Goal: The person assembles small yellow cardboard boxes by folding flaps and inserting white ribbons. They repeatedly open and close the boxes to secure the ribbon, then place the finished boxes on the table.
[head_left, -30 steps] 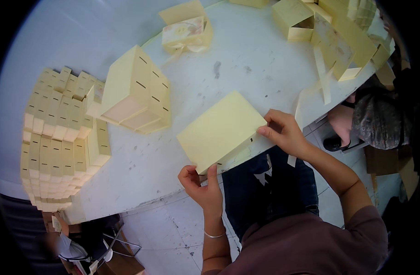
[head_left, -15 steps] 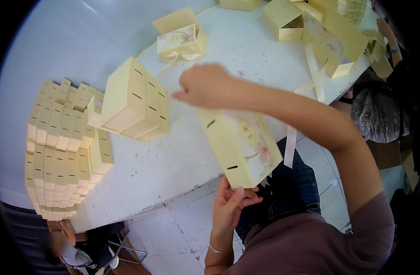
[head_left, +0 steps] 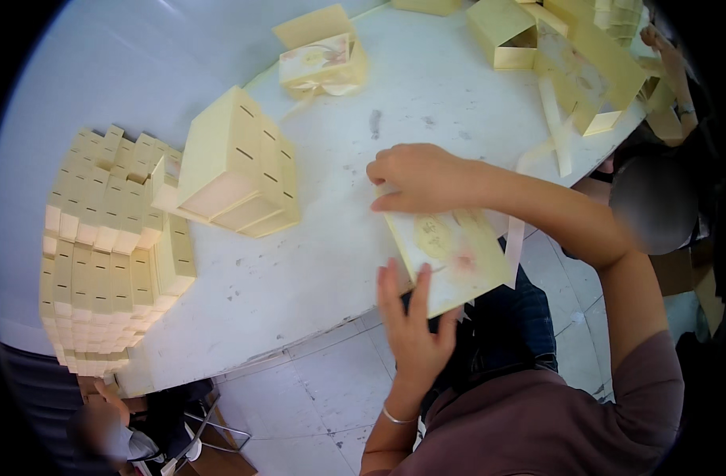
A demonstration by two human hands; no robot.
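Note:
A pale yellow gift box (head_left: 466, 258) with a floral printed face and a gold oval emblem lies at the table's near edge, its printed face up. At the box's far left end, my right hand (head_left: 425, 176) is closed over the edge with its fingers curled. My left hand (head_left: 417, 321) has its fingers spread, their tips at the near left edge of the box. A pale ribbon (head_left: 515, 246) hangs beside the box's right side. The box's underside and part of its far end are hidden.
On the white table (head_left: 299, 293), slotted cream boxes (head_left: 236, 166) are stacked left of my hands. Many smaller boxes (head_left: 101, 262) are piled farther left. An open ribboned box (head_left: 323, 67) stands at the back, more open boxes (head_left: 589, 79) at back right. Other people (head_left: 109, 432) sit nearby.
My right hand has come down and rightward onto the box's far end. The box has tipped, so its slotted side no longer shows. My left hand has let go of the corner and spread its fingers.

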